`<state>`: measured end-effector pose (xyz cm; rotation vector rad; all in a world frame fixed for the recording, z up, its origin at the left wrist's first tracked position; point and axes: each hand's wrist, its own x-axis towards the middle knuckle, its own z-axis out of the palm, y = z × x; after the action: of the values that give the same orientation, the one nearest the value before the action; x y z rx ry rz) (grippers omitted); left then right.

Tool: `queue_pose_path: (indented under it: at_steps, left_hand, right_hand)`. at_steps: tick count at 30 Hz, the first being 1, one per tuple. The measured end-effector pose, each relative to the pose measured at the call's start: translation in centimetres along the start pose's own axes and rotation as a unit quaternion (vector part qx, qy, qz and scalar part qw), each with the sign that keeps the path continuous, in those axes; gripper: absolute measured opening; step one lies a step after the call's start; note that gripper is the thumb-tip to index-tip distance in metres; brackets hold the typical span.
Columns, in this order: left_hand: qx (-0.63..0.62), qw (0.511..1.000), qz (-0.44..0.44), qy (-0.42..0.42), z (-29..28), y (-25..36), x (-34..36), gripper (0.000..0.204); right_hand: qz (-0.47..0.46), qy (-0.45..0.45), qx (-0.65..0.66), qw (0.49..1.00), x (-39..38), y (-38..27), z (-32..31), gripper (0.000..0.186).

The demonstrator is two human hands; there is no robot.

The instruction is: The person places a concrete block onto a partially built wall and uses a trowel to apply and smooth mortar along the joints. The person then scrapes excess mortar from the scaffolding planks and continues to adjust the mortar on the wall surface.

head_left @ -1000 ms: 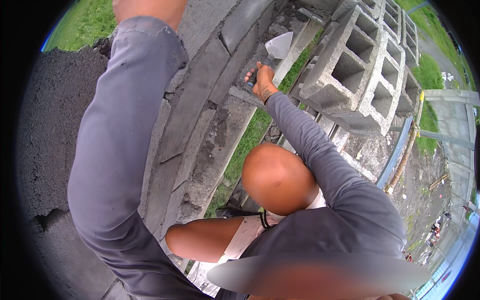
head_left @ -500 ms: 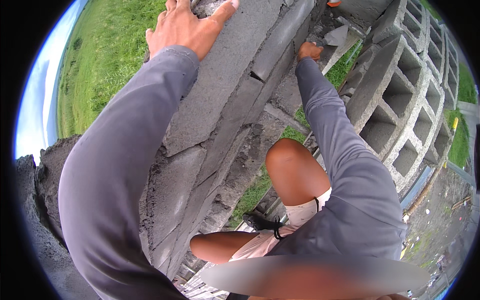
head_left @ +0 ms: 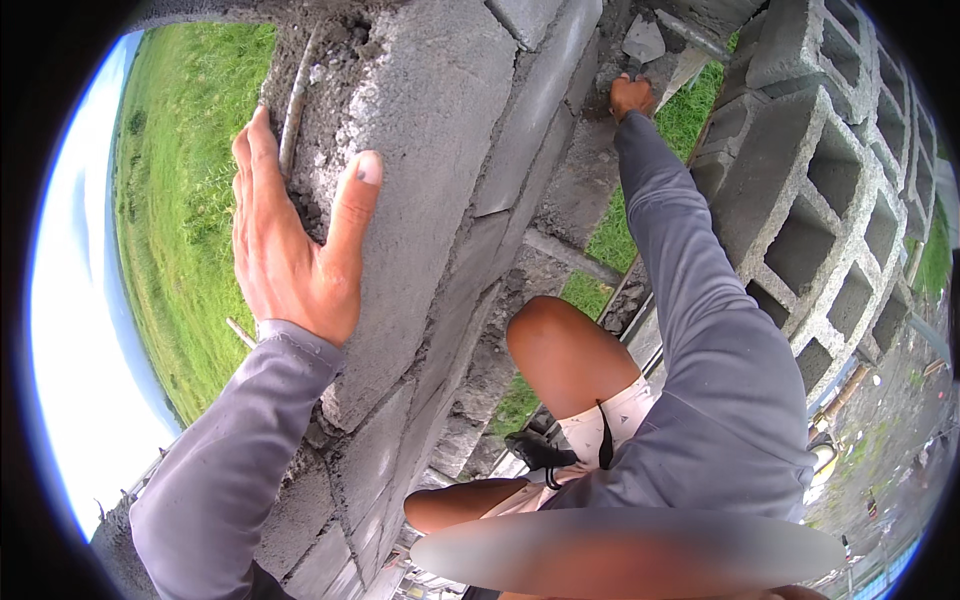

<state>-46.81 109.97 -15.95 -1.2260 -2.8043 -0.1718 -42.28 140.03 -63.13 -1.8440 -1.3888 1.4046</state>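
Observation:
My left hand (head_left: 300, 265) rests on the top of a grey block wall (head_left: 430, 130), its fingers stretched out along the far left edge and its thumb spread apart. Rough mortar (head_left: 340, 85) and a thin metal rod (head_left: 297, 100) lie along the wall top, just beyond that palm. Lower down, on the right side of the wall, my right hand (head_left: 632, 96) is closed around the handle of a trowel. The trowel's pale grey blade (head_left: 643, 40) points away from me, over a mortar-smeared surface. My fingers cover most of its handle.
Hollow concrete blocks (head_left: 800, 190) are stacked to the right, close to my right arm. A grey bar (head_left: 572, 256) crosses the gap between wall and stack. My bent knee (head_left: 570, 350) is near the wall. Grass (head_left: 190, 200) spreads beyond the wall on the left.
My left hand has come back toward me along the wall top, exposing the mortar and rod ahead of it. The right hand still holds the trowel, and the view has shifted slightly.

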Motion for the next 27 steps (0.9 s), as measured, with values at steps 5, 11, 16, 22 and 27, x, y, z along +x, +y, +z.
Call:
queue_pose_path:
  at_steps: [5,11,16,22,27]
  left_hand:
    - [0.008,1.000,0.014,-0.010,-0.2,0.0,0.1,0.098]
    - [-0.005,0.999,0.038,-0.018,-0.4,-0.5,0.2,0.095]
    - [0.009,0.999,0.039,-0.020,-0.4,-0.3,0.3,0.094]
    - [0.018,0.999,0.033,-0.023,-0.6,0.0,0.3,0.093]
    - [0.042,0.998,0.037,-0.025,-0.7,0.0,0.0,0.093]
  right_hand:
    - [0.089,-0.021,0.137,0.986,-1.4,-1.7,1.5,0.036]
    - [0.046,-0.168,0.212,0.962,6.1,-5.5,-2.4,0.026]
    - [0.203,-0.268,0.461,0.821,8.8,-4.9,-4.8,0.021]
    - [0.193,-0.068,0.570,0.796,-1.1,-2.9,1.2,0.020]
    - [0.177,-0.067,0.446,0.875,-6.1,-2.1,0.9,0.043]
